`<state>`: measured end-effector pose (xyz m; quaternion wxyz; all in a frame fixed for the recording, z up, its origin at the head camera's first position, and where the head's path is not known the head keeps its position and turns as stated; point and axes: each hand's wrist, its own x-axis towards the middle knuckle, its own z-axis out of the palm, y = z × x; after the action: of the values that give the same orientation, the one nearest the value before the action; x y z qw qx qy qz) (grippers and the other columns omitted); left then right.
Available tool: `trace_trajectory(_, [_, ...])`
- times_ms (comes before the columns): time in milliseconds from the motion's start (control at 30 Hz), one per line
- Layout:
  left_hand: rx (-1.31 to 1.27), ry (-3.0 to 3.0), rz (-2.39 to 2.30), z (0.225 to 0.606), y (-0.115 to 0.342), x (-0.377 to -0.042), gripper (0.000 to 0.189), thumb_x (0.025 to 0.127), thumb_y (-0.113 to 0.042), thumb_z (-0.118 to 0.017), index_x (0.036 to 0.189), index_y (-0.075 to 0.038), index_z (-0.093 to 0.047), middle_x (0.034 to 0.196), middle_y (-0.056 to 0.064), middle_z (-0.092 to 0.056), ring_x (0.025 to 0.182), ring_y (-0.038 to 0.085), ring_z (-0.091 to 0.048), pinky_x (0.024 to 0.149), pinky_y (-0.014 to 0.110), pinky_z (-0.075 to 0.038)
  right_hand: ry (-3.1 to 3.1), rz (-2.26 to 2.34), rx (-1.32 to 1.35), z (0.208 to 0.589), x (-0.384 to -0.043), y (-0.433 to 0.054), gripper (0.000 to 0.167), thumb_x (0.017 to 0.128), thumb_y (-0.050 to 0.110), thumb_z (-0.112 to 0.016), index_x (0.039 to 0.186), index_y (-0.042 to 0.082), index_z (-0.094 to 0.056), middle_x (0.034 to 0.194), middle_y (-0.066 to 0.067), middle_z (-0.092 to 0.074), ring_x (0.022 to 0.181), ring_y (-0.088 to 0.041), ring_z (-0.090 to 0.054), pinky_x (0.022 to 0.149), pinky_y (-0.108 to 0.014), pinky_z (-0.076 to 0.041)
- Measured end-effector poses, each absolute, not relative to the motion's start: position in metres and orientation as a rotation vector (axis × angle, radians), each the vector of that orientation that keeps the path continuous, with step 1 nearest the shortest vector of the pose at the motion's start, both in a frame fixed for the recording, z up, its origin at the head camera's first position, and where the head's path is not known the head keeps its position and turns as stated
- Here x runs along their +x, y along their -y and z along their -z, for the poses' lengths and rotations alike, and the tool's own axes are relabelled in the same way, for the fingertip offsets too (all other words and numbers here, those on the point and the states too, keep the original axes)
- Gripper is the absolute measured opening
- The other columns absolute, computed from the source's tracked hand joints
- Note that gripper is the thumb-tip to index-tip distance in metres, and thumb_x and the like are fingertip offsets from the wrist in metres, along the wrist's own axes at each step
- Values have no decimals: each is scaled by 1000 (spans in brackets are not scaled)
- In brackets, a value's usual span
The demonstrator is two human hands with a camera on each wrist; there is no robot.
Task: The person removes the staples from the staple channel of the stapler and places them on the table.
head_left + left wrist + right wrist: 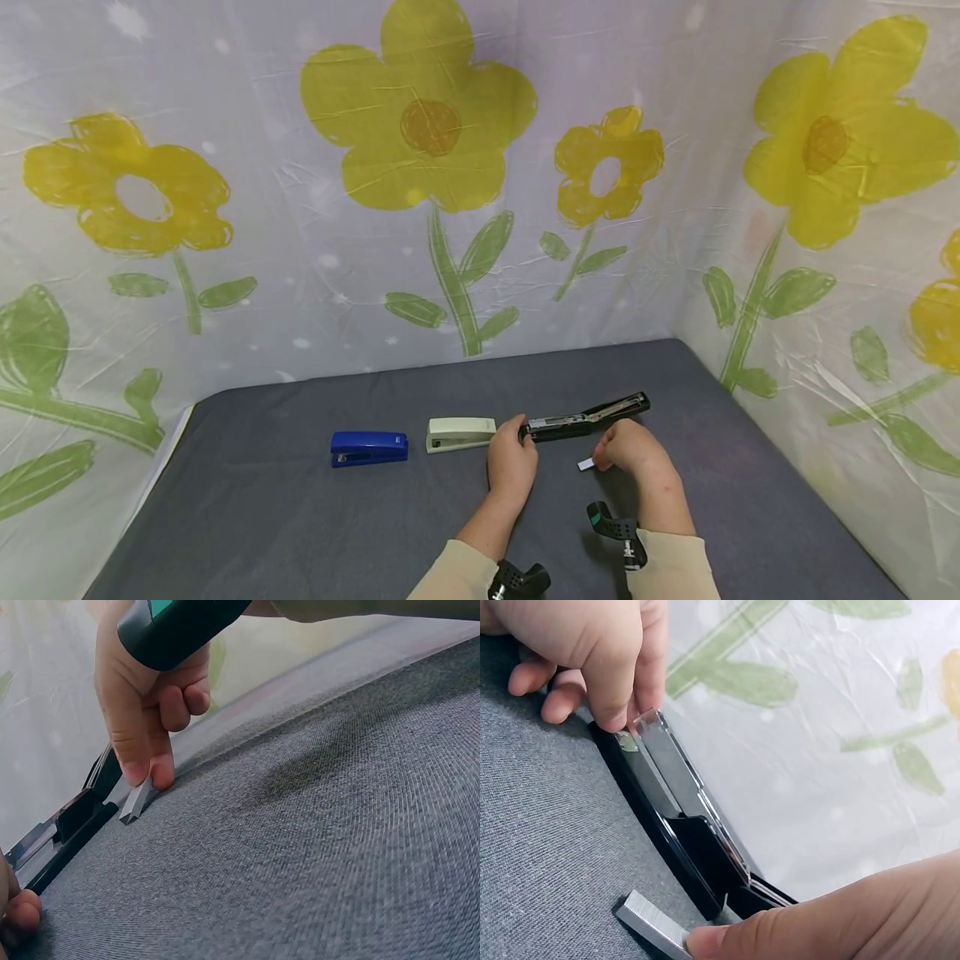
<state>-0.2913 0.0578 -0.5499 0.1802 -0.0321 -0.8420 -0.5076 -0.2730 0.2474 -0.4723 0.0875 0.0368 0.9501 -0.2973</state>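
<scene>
Blue stapler (369,443): 1, left end of row
Cream stapler (461,428): 1, middle of row
Black stapler (566,431): 1, right end of row
Staplers, total: 3
Staple strip (586,464): 1 loose, near side of black stapler
Left hand (512,458): 1
Right hand (633,447): 1
Hands, total: 2
Beige sleeves (671,568): 2, one per arm
Black wrist devices (612,527): 2, one per wrist
Grey table (262,517): 1
Yellow printed flowers (480,117): 5 in head view; 2 white-centred, 2 orange-centred, 1 cut off at right edge
Printed stems (452,279): 6, same view
Printed leaves (487,246): 15, same view
</scene>
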Motion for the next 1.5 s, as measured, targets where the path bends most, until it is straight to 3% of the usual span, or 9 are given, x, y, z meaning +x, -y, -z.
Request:
trace_trajectory(300, [-85,2400,1445,549,-57,-291,31,92,7,-67,123,5,-71,120,21,-70,115,37,-66,92,49,-55,-2832,811,157,471,-273,-250,9,79,13,-81,72,8,-78,68,-1,-73,78,-19,-66,78,-46,-53])
trace_trajectory(500, [-89,2393,1443,550,-58,-291,31,91,8,-66,122,6,-71,119,22,-70,114,38,-66,92,50,-55,-2865,832,198,466,-270,-251,24,88,25,-78,72,9,-73,72,0,-70,71,-19,-57,65,-38,-46])
trace_trajectory(733, [-154,2321,1375,554,-57,-289,29,90,7,-68,119,6,-71,113,21,-71,108,39,-68,85,49,-57,-2898,909,196,462,-268,-250,31,95,27,-72,70,11,-65,66,-1,-54,59,-19,-46,53,-34,-37])
trace_trajectory(833, [-162,2316,1364,554,-57,-289,29,90,7,-68,118,6,-71,113,21,-70,107,40,-68,84,49,-57,-2918,925,185,459,-268,-249,24,96,26,-72,79,9,-71,71,-2,-60,62,-18,-53,56,-36,-43])
trace_trajectory(900, [-143,2330,1402,552,-57,-289,29,90,8,-67,119,7,-71,115,23,-70,109,41,-67,87,52,-56,-2931,934,176,458,-269,-248,21,97,26,-71,93,6,-76,84,-7,-69,71,-19,-61,62,-40,-50])
trace_trajectory(1067, [-99,2378,1437,552,-57,-292,30,91,8,-67,120,6,-71,117,22,-70,112,39,-67,90,51,-55,-2974,962,148,452,-269,-243,33,98,27,-69,118,0,-74,112,-17,-72,91,-29,-68,78,-50,-56])
trace_trajectory(1500, [-81,2376,1377,552,-59,-293,30,87,8,-70,117,5,-73,113,19,-72,107,35,-69,88,47,-56,-3136,1001,-37,451,-272,-212,36,101,26,-68,127,1,-71,123,-20,-66,105,-37,-66,85,-53,-54])
